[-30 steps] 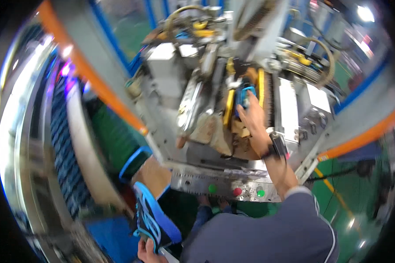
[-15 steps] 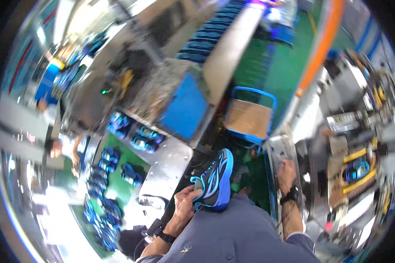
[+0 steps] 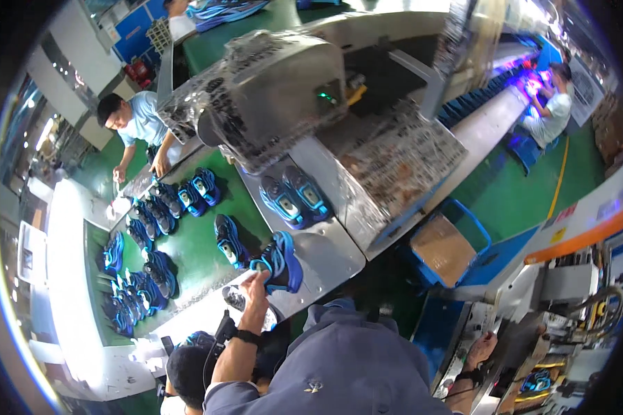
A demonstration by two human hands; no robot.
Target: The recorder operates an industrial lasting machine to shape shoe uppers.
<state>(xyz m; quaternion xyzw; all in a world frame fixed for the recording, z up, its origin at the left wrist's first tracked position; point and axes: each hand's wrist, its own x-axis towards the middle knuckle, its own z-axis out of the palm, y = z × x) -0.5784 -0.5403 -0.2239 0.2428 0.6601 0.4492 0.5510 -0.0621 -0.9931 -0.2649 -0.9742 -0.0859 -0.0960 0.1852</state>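
Observation:
My left hand (image 3: 255, 289) is closed on the heel end of a black and blue sneaker (image 3: 284, 261), which is at the metal edge beside the green conveyor. A similar sneaker (image 3: 230, 241) rests on the belt just left of it. Beyond, a pair of sneakers (image 3: 294, 199) sits on the metal plate. Off to the right, my right hand (image 3: 480, 350) is beside a machine; its fingers are too small and blurred to read. Near that hand, another blue shoe (image 3: 536, 380) lies in the machine between yellow bars.
Several sneakers (image 3: 160, 271) stand in rows on the green belt (image 3: 201, 273). Across it a co-worker (image 3: 142, 124) reaches over the shoes. A plastic-wrapped machine (image 3: 273, 97) rises ahead. A blue-framed cart (image 3: 444, 250) stands right; another person (image 3: 550, 104) sits far right. A dark-haired head (image 3: 187, 370) is close below.
My view has turned left toward the conveyor. My left hand has carried the sneaker from in front of my body to the metal edge by the belt. My right hand now appears lower right.

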